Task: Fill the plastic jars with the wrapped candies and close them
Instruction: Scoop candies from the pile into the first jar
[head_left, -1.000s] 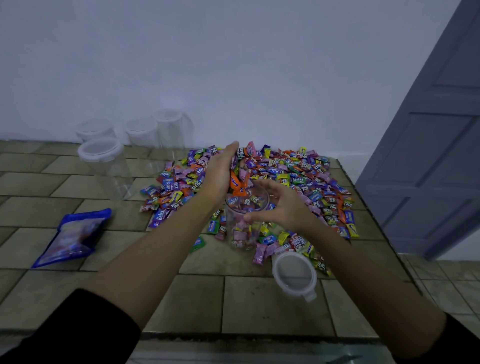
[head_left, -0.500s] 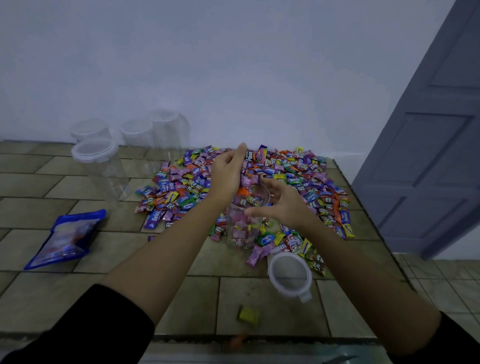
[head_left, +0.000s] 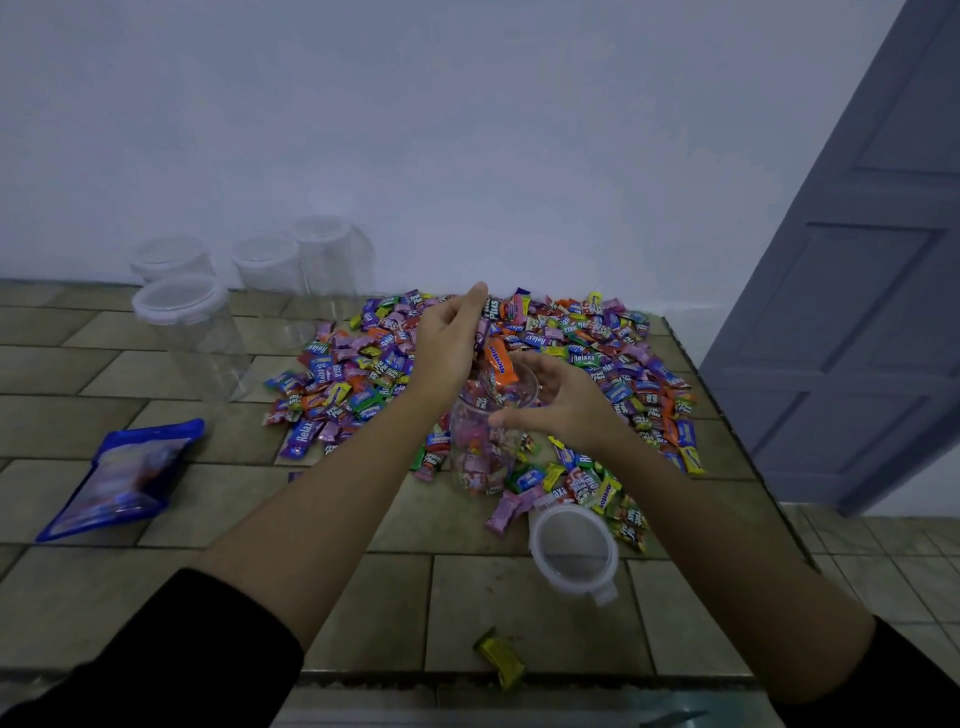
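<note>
Yellow candy (head_left: 500, 659) has fallen; orange mentos (head_left: 501, 365) enters jar (head_left: 475, 447).

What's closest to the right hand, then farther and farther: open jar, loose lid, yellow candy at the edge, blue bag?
1. Open jar: the right hand grips it.
2. Loose lid: lying flat, nearer the person than the hand.
3. Yellow candy: alone at the near edge.
4. Blue bag: far off to the left.

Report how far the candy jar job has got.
Done: nothing closed yet. In hand: the right hand grips the open jar, partly filled, while the left hand feeds candies in. Left: its lid lies on the table, four lidded jars stand empty, and the candy pile is large.
</note>
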